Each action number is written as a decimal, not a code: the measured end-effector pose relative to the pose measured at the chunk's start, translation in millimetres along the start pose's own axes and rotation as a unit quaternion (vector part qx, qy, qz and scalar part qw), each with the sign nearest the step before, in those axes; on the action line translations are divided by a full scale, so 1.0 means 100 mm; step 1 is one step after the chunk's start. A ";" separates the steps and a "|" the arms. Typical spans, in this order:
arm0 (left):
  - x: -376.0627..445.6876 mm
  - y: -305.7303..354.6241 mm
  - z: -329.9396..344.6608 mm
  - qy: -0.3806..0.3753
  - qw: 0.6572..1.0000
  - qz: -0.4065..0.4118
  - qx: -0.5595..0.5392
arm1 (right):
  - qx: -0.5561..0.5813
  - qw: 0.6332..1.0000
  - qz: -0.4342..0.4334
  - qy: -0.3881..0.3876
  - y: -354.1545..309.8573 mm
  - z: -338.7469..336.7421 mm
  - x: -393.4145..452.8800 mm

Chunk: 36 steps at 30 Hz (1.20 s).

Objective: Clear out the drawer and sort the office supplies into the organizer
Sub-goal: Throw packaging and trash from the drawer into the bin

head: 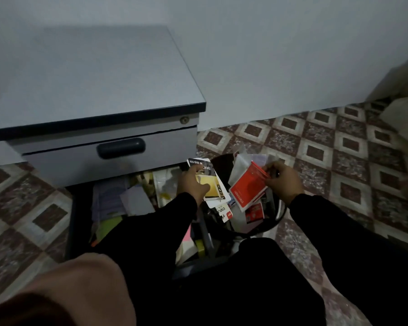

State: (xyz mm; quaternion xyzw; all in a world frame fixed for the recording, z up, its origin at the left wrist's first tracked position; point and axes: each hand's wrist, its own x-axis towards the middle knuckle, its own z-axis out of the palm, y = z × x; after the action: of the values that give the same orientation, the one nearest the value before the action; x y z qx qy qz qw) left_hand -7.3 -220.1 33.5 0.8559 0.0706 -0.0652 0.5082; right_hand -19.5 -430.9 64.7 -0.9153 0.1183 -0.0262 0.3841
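- A grey drawer cabinet (92,74) stands against a pale wall (280,55); its top is a flat matte slab with a dark edge band, and a small round lock (184,120) sits at the front right corner.
- The upper drawer (108,156) is closed, with a dark, rounded recessed handle (121,148).
- The lower drawer (118,208) is pulled out over the floor and packed with loose papers, purple and green sheets and plastic packets; black sleeves cover much of its near end.
- Just right of the open drawer stands a round black bin (276,217) with a thin rim, holding packaging, among it a white staples box (224,211) and a small red card.
- The left hand (193,183) hovers between drawer and bin, fingers curled round a glossy retail card (210,180), black at the top and yellow below.
- The right hand (283,178) is over the bin, fingers pinching the top edge of a flat red packet (247,188) with white lettering, tilted downward to the left.
- The floor (327,149) is tiled in a diamond pattern of speckled maroon and cream squares.
- A blurred tan shape (76,290) fills the lower left corner, close to the camera; what it is cannot be told.
- A pale cloth-like mass (403,102) lies at the right edge.
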 end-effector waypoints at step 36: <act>-0.22 -0.64 -1.05 -0.001 0.988 -0.031 -0.152 | 0.263 0.936 0.013 -0.236 -0.67 1.07 -0.26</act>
State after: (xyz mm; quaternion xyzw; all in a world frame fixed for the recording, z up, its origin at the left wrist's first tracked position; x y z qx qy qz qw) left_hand -36.7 -98.8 32.1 0.7662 0.1052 -0.0701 0.6300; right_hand -17.1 -305.1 38.1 -0.7600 0.0253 0.1651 0.6281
